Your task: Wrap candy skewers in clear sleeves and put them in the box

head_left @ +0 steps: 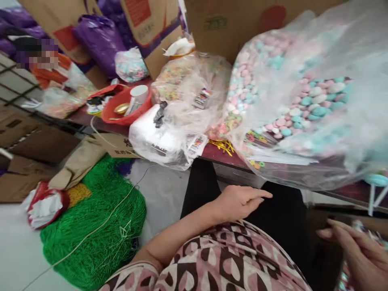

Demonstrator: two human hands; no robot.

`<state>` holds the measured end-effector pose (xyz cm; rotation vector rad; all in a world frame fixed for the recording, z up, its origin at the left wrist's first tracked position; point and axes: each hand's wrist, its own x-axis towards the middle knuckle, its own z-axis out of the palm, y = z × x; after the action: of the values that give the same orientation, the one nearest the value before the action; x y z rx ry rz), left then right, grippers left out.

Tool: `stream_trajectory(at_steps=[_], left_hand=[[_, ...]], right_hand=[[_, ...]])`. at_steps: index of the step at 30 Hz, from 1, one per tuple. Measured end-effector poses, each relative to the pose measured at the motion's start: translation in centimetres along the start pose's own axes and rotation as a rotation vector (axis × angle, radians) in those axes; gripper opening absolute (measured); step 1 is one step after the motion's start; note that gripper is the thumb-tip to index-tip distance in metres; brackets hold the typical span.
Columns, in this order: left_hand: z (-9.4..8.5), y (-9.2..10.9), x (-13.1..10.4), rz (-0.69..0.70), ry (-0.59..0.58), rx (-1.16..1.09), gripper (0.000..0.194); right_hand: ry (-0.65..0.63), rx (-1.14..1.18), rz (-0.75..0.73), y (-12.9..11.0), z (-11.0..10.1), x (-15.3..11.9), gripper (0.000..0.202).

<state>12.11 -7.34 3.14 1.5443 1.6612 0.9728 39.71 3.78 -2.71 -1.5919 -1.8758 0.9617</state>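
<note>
My left hand [241, 202] lies over my lap, palm down, with its fingers stretched out and nothing in them. At the lower right edge, partly cut off, my right hand [362, 250] hangs above a box [327, 214] of small wrapped items. Its fingers point forward, thumb and index apart, and I see nothing between them. In front of me on the dark red table [216, 155] sits a big clear bag of pink, white and blue candy-like pieces [318, 101]. Beside it rest clear bags of small coloured rings [178, 76] and a white plastic bag [157, 133].
A red basket [127, 109] holds a white cup [139, 93]. Yellow twist ties [222, 146] lie at the table edge. Green mesh sacking [100, 226] covers the floor at left, crossed by a cord. Cardboard boxes [242, 24] stand behind; another person [50, 72] is at far left.
</note>
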Motion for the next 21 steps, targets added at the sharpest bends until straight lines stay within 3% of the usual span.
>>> stream_trajectory(at_steps=[4, 12, 15, 21], left_hand=[[-2.6, -0.9, -1.1, -0.056, 0.171, -0.029, 0.036], [-10.3, -3.8, -5.6, -0.303, 0.676, -0.136, 0.033], [-13.1, -5.1, -6.5, -0.323, 0.888, -0.235, 0.034], [-19.3, -8.2, -7.1, -0.213, 1.260, -0.344, 0.033]], right_hand=[[-0.303, 0.015, -0.146, -5.4, 4.4, 0.0, 0.045], [-0.665, 0.086, -0.578, -9.9, 10.1, 0.8, 0.040], [-0.678, 0.182, -0.589, -12.2, 12.1, 1.1, 0.030], [-0.678, 0.347, -0.475, -17.5, 16.1, 2.7, 0.038]])
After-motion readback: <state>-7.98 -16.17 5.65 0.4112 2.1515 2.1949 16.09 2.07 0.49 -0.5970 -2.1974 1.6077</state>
